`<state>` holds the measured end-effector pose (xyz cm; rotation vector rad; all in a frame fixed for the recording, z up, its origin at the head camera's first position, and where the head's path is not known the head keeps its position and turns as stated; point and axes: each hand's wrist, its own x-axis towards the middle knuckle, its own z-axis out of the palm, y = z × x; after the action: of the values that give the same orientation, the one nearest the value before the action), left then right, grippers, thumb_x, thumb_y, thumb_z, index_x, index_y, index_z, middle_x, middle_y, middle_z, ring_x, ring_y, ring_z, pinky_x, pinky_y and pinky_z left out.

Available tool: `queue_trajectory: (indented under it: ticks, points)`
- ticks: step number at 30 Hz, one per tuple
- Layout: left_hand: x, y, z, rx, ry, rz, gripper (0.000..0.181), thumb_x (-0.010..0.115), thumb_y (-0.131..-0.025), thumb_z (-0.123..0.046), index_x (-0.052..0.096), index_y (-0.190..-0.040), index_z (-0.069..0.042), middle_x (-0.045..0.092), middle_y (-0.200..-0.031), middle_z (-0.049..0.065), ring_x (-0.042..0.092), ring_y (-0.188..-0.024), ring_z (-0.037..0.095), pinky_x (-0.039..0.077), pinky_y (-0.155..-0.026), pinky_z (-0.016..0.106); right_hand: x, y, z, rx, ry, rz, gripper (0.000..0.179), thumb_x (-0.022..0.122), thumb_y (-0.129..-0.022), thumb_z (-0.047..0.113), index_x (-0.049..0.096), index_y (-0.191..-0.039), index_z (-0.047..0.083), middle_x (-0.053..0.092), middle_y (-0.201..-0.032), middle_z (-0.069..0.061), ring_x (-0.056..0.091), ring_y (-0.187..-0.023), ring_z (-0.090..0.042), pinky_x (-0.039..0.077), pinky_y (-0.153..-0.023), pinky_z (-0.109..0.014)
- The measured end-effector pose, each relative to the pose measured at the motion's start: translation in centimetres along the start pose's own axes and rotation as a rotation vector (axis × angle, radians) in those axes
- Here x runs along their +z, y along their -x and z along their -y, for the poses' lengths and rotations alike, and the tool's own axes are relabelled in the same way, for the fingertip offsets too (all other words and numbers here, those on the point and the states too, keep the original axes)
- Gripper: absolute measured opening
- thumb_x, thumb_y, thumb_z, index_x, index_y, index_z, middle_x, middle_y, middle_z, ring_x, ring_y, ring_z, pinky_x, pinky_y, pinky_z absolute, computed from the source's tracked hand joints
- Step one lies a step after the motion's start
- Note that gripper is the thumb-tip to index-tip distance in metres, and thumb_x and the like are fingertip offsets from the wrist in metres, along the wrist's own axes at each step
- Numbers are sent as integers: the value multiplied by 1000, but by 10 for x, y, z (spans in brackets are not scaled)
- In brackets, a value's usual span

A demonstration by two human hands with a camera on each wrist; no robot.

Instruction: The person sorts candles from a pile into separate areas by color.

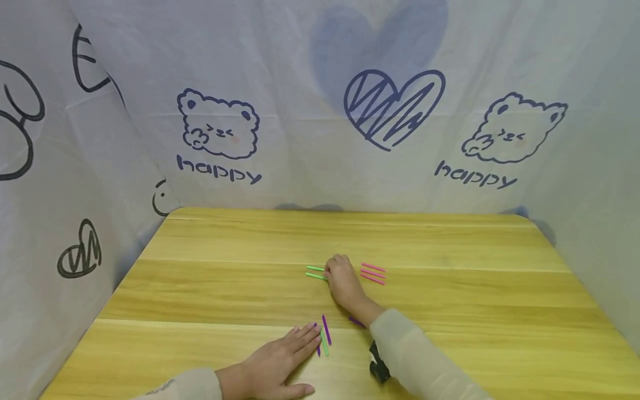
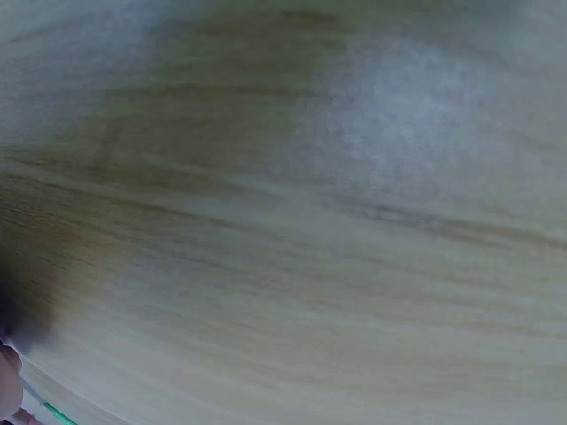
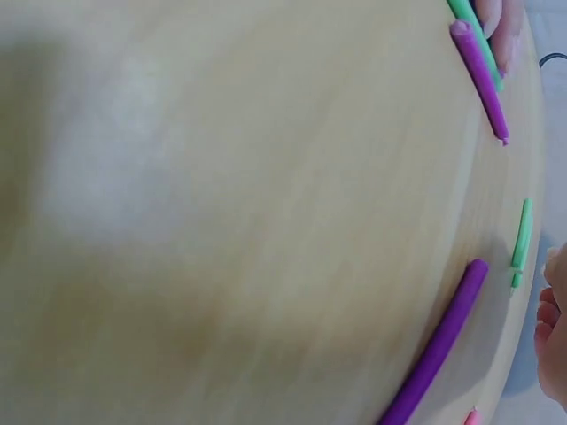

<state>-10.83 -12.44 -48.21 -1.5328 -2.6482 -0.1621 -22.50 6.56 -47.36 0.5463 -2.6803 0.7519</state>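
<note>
My left hand (image 1: 277, 361) lies flat on the table, its fingers straight. The fingertips rest on a purple stick (image 1: 318, 351) and reach the edge of a green stick (image 1: 324, 341). Another purple stick (image 1: 327, 330) lies just right of them. Farther up the table, my right hand (image 1: 346, 283) has its fingers curled at the right ends of two parallel green sticks (image 1: 315, 276), and those ends are partly hidden. In the right wrist view, the curled fingers (image 3: 547, 319) show at the right edge, beside a green stick (image 3: 523, 235).
Three pink sticks (image 1: 373, 274) lie side by side right of my right hand. A purple stick (image 1: 356, 321) lies partly under the right wrist. The wooden table (image 1: 225, 239) ends at a white curtain (image 1: 300, 166) with drawings. A black device (image 1: 378, 364) sits by the right sleeve.
</note>
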Motion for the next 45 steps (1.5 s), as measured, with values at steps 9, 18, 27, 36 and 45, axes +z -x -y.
queue_trajectory:
  ticks: [9,18,27,36,45]
  points:
    - [0,1,1,4,-6,-13,74,36,-94,-56,38,-139,3,36,-147,18,35,-136,29,38,-108,41,-7,1,0,-4,-62,-24,5,61,-85,5,63,-82,3,59,-84,-6,53,-85,-20,51,-78,-31]
    - [-1,2,0,-4,25,-3,74,36,-94,-55,37,-139,3,36,-147,19,35,-136,29,38,-107,42,-14,7,-4,-57,-82,-37,4,63,-84,5,64,-83,1,60,-83,-5,53,-82,-19,50,-75,-30]
    - [-1,4,0,-15,15,6,74,36,-94,-55,36,-140,3,35,-147,19,35,-136,29,38,-107,42,-28,16,-7,-55,-135,-57,7,65,-84,6,64,-88,0,63,-86,-7,55,-85,-20,52,-75,-31]
    - [-1,5,0,-6,-5,-3,75,36,-94,-56,36,-139,3,35,-147,19,35,-136,29,38,-108,41,-35,31,-15,-80,-143,-108,8,66,-82,4,63,-88,0,63,-85,-7,56,-84,-19,52,-74,-29]
    - [-2,4,-1,-4,-26,-16,74,36,-93,-56,38,-138,3,37,-146,19,36,-136,29,38,-108,40,-42,42,-18,-114,-153,-150,9,68,-80,1,63,-87,-2,61,-82,-7,55,-79,-19,53,-74,-30]
